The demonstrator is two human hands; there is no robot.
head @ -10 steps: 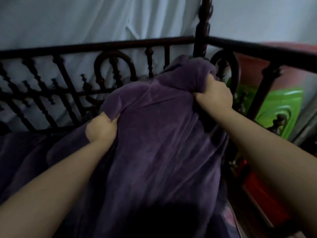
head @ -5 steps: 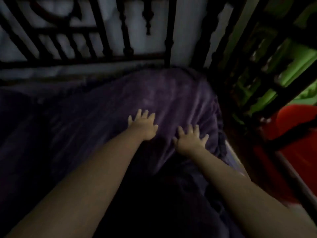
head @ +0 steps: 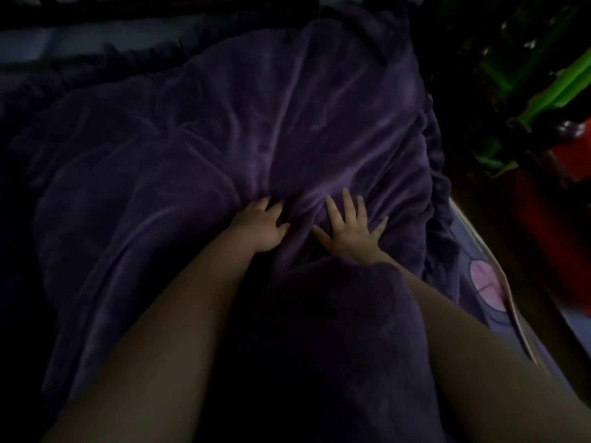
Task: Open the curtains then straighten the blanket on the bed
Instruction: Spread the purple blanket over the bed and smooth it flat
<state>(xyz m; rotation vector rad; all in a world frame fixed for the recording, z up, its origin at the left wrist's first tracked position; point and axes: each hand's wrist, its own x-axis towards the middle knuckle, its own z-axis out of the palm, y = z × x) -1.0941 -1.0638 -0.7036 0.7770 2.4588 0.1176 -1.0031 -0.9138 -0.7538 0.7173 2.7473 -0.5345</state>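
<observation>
Hands: left hand [head: 260, 227] curled, gathering the purple blanket [head: 224, 129]; right hand [head: 350, 225] beside it, splayed flat.
Risk: uneven pushing may deepen creases above the hands.

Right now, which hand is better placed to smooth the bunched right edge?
Right hand: it lies flat with spread fingers on the blanket, nearer the bunched edge; the left hand sits farther away.

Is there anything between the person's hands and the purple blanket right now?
Nothing visible. The left hand and the right hand both rest directly on the blanket, which lies wrinkled on the bed with nothing on top of it.
</observation>
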